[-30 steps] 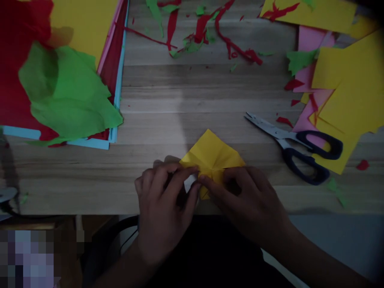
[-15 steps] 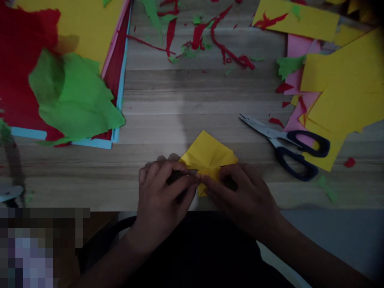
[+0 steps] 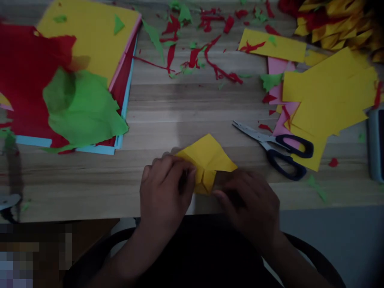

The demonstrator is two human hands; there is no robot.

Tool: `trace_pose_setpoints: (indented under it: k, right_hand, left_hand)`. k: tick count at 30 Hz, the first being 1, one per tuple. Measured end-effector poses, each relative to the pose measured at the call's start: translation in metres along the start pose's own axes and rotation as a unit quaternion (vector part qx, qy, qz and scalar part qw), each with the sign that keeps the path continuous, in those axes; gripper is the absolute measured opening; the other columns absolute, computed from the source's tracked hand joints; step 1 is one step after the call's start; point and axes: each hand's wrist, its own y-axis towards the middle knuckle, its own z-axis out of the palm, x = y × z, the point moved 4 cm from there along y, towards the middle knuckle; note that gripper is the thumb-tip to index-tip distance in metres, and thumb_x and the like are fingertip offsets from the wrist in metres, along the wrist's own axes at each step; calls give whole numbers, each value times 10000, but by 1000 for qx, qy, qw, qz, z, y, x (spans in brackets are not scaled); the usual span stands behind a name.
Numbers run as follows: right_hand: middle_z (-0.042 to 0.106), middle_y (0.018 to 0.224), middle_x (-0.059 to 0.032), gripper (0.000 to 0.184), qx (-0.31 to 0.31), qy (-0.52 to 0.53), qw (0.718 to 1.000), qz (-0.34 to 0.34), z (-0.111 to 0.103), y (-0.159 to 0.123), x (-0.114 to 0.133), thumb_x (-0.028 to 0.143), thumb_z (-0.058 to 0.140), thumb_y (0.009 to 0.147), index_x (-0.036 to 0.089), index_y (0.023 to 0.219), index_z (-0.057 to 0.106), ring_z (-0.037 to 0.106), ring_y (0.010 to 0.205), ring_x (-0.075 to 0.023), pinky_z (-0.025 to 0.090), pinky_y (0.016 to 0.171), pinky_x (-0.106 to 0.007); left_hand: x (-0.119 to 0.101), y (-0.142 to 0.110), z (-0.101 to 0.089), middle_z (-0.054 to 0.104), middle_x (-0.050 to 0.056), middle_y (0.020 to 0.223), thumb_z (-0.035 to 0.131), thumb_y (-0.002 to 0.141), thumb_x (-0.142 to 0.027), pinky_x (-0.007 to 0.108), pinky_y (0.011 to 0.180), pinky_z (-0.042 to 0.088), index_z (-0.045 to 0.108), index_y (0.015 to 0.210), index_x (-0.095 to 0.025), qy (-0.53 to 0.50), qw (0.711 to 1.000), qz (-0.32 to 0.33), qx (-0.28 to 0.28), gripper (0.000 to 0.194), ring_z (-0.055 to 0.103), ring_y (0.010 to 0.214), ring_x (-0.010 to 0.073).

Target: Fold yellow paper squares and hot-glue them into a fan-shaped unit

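A folded piece of yellow paper (image 3: 207, 154) lies near the table's front edge, its upper part a broad point and its lower part a narrower creased flap. My left hand (image 3: 165, 188) pinches its left side between thumb and fingers. Just off the lower right of the paper, my right hand (image 3: 252, 200) hovers with curled fingers, the thumb tip apart from the index finger and nothing visible between them. Its knuckles come close to the paper's right corner; whether they touch is too dark to tell. Dark-handled scissors (image 3: 271, 140) lie partly spread to the right.
Coloured sheets (image 3: 96, 44) are stacked at left under red paper (image 3: 27, 80) and green crepe paper (image 3: 87, 108). Yellow sheets (image 3: 330, 92) lie at right, with folded yellow pieces (image 3: 339, 24) behind. Red and green scraps (image 3: 195, 58) litter the back. A dark-edged object (image 3: 376, 144) stands far right.
My right hand has come away from the paper's lower flap, moving right, and the flap now shows more fully. My left hand still grips the left side. The view has shifted slightly.
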Motion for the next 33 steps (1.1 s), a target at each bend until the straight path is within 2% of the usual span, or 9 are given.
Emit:
trace_pose_setpoints:
  k: [4, 7, 11, 15, 17, 21, 26, 31, 33]
  right_hand:
    - [736, 829, -73, 325, -43, 24, 993, 105, -1, 4, 10, 495, 661, 895, 176, 951, 687, 684, 759, -222, 538, 675, -363]
    - [774, 827, -57, 323, -36, 201, 960, 193, 7, 15, 17, 516, 689, 860, 207, 939, 737, 726, 717, -214, 577, 611, -331]
    - [800, 892, -39, 206, -10, 439, 861, 256, 19, 29, 27, 420, 732, 835, 233, 913, 773, 759, 777, -205, 617, 655, -307]
    - [748, 705, -22, 267, 33, 505, 791, 344, 24, 27, 29, 454, 812, 739, 203, 816, 765, 641, 511, -132, 521, 439, -227]
    - [716, 654, -6, 276, 55, 525, 766, 367, 23, 24, 31, 459, 823, 726, 198, 789, 760, 568, 444, -96, 478, 392, -202]
    - [702, 672, 8, 249, 74, 536, 764, 352, 20, 25, 35, 432, 831, 724, 217, 831, 767, 551, 463, -85, 477, 406, -193]
    - [661, 627, 14, 234, 50, 512, 784, 347, 19, 27, 33, 416, 824, 736, 201, 766, 738, 523, 476, -76, 451, 414, -180]
    - [610, 566, 28, 247, 22, 551, 770, 323, 21, 30, 35, 411, 771, 791, 192, 704, 697, 525, 440, -79, 461, 395, -188]
    - [630, 580, 25, 227, 22, 545, 783, 299, 19, 33, 36, 380, 768, 794, 189, 692, 701, 541, 447, -77, 470, 404, -182]
  left_hand:
    - [-2, 3, -15, 684, -9, 864, 642, 913, -214, 340, 739, 486, 629, 871, -232, -111, 989, -71, -60, 47, 633, 805, 166]
    - [-9, 2, -17, 668, -35, 782, 676, 880, -186, 277, 672, 515, 609, 841, -233, -229, 958, -143, -94, 91, 624, 713, 124]
    - [-8, 0, -15, 642, -52, 725, 717, 800, -141, 214, 614, 528, 519, 843, -229, -415, 876, -202, -138, 221, 621, 641, 93]
    - [6, -4, -16, 591, -78, 687, 738, 782, -181, 157, 574, 482, 509, 927, -238, -560, 762, -278, -170, 277, 550, 573, 57]
    - [10, -7, -15, 577, -66, 684, 752, 805, -305, 148, 556, 457, 557, 943, -232, -609, 720, -301, -142, 250, 535, 577, 57]
    - [5, -10, -10, 655, 2, 715, 767, 797, -355, 206, 619, 505, 690, 840, -185, -623, 728, -283, -33, 191, 585, 633, 100]
    - [2, -11, -9, 649, -24, 625, 799, 743, -252, 188, 573, 476, 688, 691, -184, -576, 763, -286, -69, 140, 548, 559, 79]
    - [0, -9, -5, 616, -42, 624, 792, 768, -317, 161, 549, 459, 659, 711, -179, -617, 722, -296, -102, 200, 527, 541, 59]
    - [-3, -8, -3, 643, -34, 642, 832, 726, -320, 171, 554, 482, 680, 744, -180, -625, 719, -298, -65, 208, 555, 537, 66]
